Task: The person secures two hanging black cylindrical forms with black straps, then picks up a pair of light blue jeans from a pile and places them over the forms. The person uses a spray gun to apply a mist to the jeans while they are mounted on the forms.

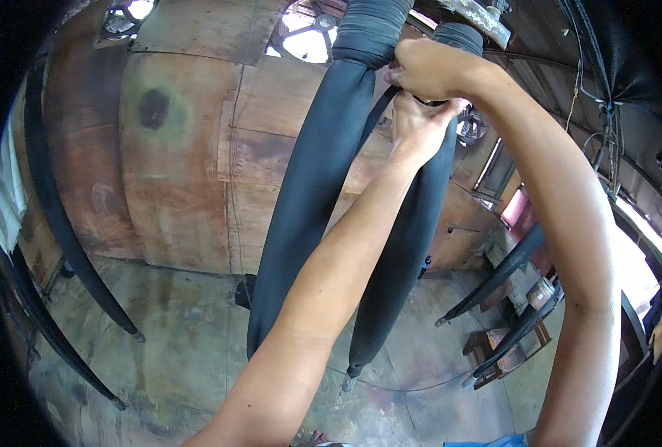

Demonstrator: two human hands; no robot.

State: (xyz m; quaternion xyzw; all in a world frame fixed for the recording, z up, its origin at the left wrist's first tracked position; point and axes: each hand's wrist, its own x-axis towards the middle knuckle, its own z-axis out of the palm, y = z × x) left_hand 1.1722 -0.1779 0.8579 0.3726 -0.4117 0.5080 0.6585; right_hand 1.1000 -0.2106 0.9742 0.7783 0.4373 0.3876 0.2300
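Observation:
Two long black tubes of stretchy-looking material hang before me, their upper ends bound in tight dark wraps. The left tube [312,194] is wide and hangs free of my hands. My left hand [419,125] is raised and closed around the upper part of the right tube [394,283], partly covering it. Just above it, my right hand [428,68] is curled into a fist, its fingertips at the top of a narrow black strip [379,118]. This strip slants down toward the left tube. The hands hide the strip's far end.
More dark tubes hang at the left [74,238] and right [498,272]. A small wooden chair [487,346] stands at the lower right. Behind are patched wooden wall panels [174,149] and a fan-like opening [307,37]. Cables [610,112] dangle at the upper right.

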